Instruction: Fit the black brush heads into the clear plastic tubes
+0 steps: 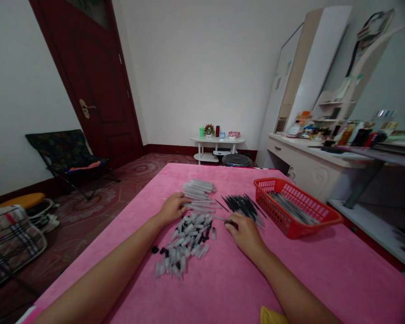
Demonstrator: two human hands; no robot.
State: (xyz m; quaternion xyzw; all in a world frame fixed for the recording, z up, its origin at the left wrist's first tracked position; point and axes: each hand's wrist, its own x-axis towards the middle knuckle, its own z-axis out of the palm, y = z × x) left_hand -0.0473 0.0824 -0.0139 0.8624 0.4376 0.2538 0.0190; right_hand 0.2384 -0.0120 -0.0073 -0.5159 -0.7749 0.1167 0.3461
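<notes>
My left hand (173,208) rests on the pink cloth with its fingers curled at the near end of a stack of clear pen barrels (200,192). My right hand (243,233) lies knuckles up, fingers bent, touching the near end of a bundle of black refills (243,206). Between the hands lies a loose pile of clear and black pen caps (187,240). What the fingers hold, if anything, is hidden.
A red plastic basket (320,221) with several finished pens stands at the right on the pink table (222,288). Beyond are a white dresser (310,157), a small white shelf table (218,144), a folding chair (70,157) and a dark red door (97,76).
</notes>
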